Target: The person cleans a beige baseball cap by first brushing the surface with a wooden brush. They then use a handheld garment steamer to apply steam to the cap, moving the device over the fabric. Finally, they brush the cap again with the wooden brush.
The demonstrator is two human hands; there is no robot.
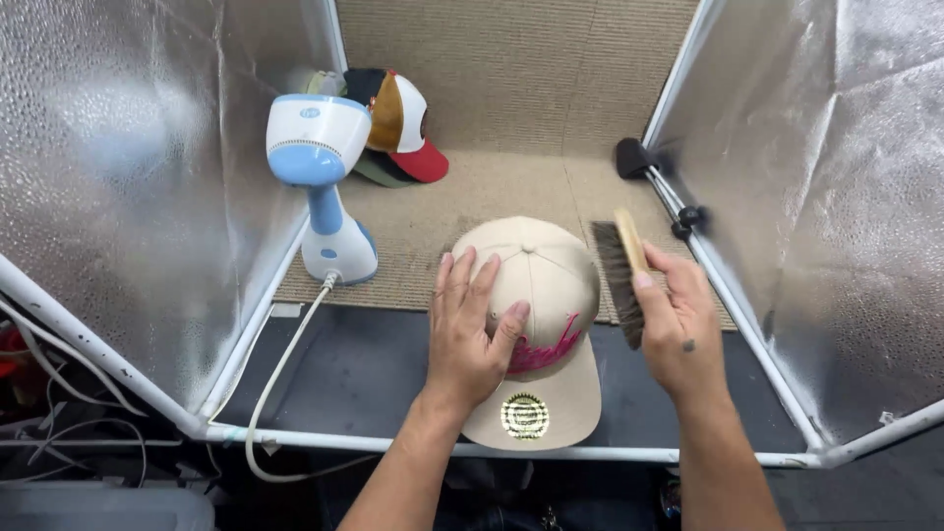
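A beige cap [546, 280] with pink stitching and a round gold sticker on its brim lies at the front of the booth floor, brim toward me. My left hand [470, 329] rests flat on the cap's left side, fingers spread. My right hand [678, 320] grips a wooden-backed brush [621, 270] with dark bristles, held just to the right of the cap with the bristles facing it.
A blue and white handheld steamer [324, 187] stands upright at the left, its white cord [275, 383] trailing over the front frame. Several stacked caps [398, 128] lie behind it. Silver reflective panels [128, 177] wall both sides. A black clamp [634, 157] sits at the right rail.
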